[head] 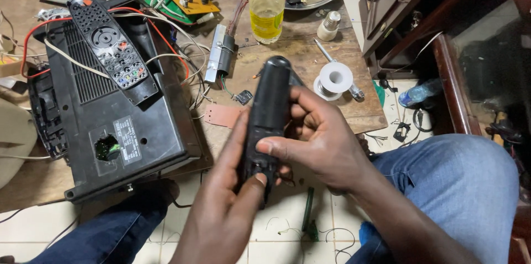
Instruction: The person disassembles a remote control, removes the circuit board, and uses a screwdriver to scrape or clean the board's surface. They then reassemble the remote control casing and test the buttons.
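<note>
We are holding a black remote control [269,114] in both hands, out over the gap between our knees and just in front of the near edge of the wooden counter [310,59]. Our right hand [318,142] is closed around its lower half from the right, fingers curled behind the body and the thumb laid across its front. Our left hand [227,208] comes up from below, thumb pressed against the bottom end and the fingers behind it, so it too is gripping the remote.

The long axis runs nearly straight away from us, tilted slightly right at the top. The rounded far end points toward the glass bottle [266,4] with yellow liquid on the counter, beyond our right hand's fingertips; the near end sits between our two thumbs. We see its smooth plain side, apparently the back, with no buttons showing.

We judge it a light, rigid plastic shell: stiff along its length, a little slick on the glossy surface, and liable to crack or pop at the seams if squeezed or pried hard. The narrow sides of the lower half give the surest hold, leaving the end free for the thumbs.

To the left of our left hand a second remote [110,48], buttons up, lies on a black device casing [110,120]. A solder spool [333,80] rests just beyond our right hand.
</note>
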